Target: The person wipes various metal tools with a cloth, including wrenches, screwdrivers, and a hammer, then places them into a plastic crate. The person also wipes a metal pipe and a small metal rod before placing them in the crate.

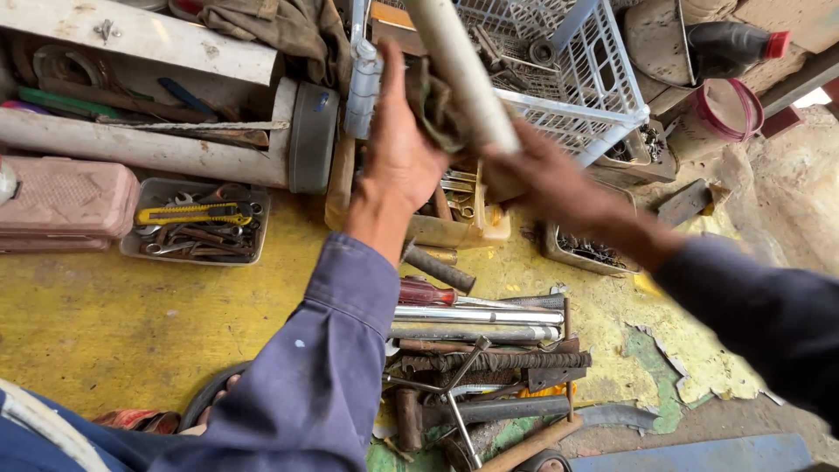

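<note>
Above the heap of metal rods (476,332), the left hand (398,153) clenches a dark rag (434,109) around the pale pipe (463,70) that the right hand (533,175) grips lower down, and a slack grip could drop it onto them.

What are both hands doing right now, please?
Left hand: closed, pressing a dark rag around the pale pipe.
Right hand: closed, gripping the pale pipe lower down.
</note>
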